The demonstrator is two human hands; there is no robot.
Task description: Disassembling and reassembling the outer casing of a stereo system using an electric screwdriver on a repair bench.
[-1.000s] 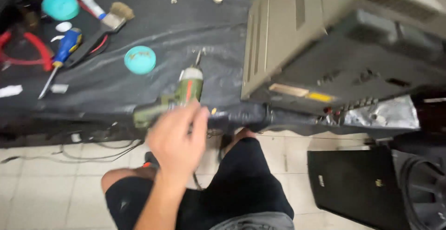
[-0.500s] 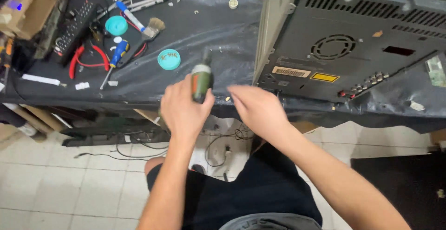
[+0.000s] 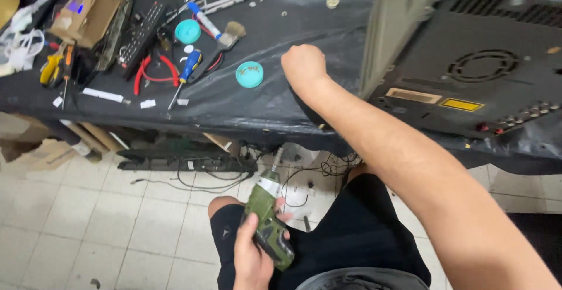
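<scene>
left hand [image 3: 253, 259] at 6 o'clock grips green power screwdriver [image 3: 267, 214]; right hand [image 3: 302, 65], fist closed on table [image 3: 246, 111], contents hidden; teal lid [image 3: 249, 74] at its 9 o'clock.

The right hand [image 3: 303, 65] lies knuckles-up on the black-covered desk [image 3: 275, 105], just left of the grey appliance [image 3: 468, 79], so its fingertips and whatever may sit under the palm are hidden. That appliance runs off the top and right edges, its full shape unseen. Below the desk's front edge, the left hand [image 3: 252, 258] wraps the green screwdriver [image 3: 268, 222]; its grip is largely covered, and the bit at the tip is too small to make out. Tiny bits inside the teal lid [image 3: 249, 74], left of the right hand, cannot be identified.
</scene>
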